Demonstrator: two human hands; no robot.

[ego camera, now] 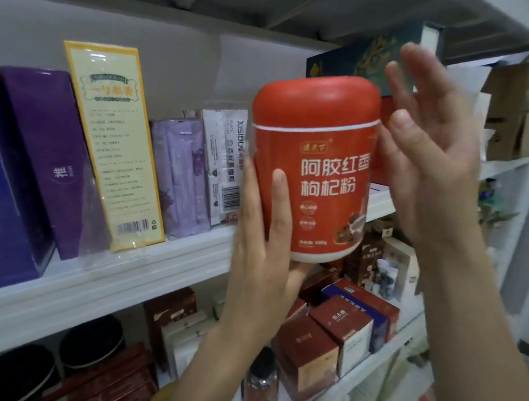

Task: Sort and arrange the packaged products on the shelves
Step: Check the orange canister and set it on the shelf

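Note:
A red jar [318, 168] with a domed red lid and white Chinese lettering is held upright in front of the middle shelf [102, 282], just above its front edge. My left hand [263, 265] grips it from the lower left, palm under the base and thumb lying up the front of the label. My right hand [431, 156] is raised beside the jar's right side with straight, slightly blurred fingers. Whether it touches the jar I cannot tell.
On the middle shelf stand purple boxes [53, 157], a tall yellow packet [120, 143], lilac sachets [182, 176] and a white sachet [223, 165]. A dark blue box [366, 59] sits behind the jar. Below are red-brown boxes [342, 332], black round tins [92, 342] and a small dark-lidded jar [259, 383].

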